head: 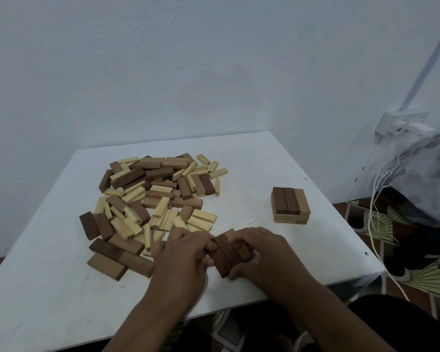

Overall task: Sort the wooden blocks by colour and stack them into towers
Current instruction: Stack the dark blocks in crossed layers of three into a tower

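Both hands, left hand (186, 252) and right hand (262, 252), grip dark blocks (228, 255) together.

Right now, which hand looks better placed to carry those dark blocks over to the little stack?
Probably the right hand: it grips the dark blocks on the side nearer the small stack, while the left hand sits by the loose pile.

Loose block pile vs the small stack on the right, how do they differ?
The loose pile is a jumble of blocks at all angles; the small stack has blocks squared up side by side in layers. The pile mixes pale, mid-brown and dark blocks throughout; the stack shows a lighter bottom layer under a mostly dark top row. The pile spreads wide across the table, while the stack is compact. Both are untouched: both hands hold other dark blocks.
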The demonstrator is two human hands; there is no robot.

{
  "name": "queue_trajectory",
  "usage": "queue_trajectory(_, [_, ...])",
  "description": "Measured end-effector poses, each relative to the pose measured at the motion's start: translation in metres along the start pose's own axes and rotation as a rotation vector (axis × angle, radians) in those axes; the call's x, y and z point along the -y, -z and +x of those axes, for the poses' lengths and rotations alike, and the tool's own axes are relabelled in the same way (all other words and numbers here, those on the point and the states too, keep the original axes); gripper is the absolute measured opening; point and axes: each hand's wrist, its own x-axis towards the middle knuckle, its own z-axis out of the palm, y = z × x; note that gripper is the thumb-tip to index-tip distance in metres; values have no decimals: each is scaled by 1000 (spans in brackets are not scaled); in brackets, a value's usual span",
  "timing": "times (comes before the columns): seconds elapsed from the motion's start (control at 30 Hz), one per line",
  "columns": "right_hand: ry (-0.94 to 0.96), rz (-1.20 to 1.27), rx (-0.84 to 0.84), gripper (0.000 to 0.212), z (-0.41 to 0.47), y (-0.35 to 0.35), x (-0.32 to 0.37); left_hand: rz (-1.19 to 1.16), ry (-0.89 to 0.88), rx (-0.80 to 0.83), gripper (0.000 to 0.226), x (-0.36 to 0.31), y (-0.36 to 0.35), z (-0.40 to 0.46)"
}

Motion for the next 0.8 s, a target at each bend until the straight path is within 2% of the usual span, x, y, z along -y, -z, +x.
queue_trajectory(0.2, [27,28,15,63,-4,1,0,-163,16,6,33,14,-10,0])
queue_trajectory(0.37, [67,53,3,52,-7,3,2,-110,-23,45,27,10,0,-1])
queue_trajectory(0.57, [55,148,56,56,-5,10,-2,-18,-79,139,30,0,9,-4])
queue_trajectory(0.63, [57,157,85,59,-5,12,-4,8,-107,176,40,-1,11,-3])
queue_trajectory(0.8, [75,151,131,61,-7,15,-7,-76,-162,218,38,-1,15,-4])
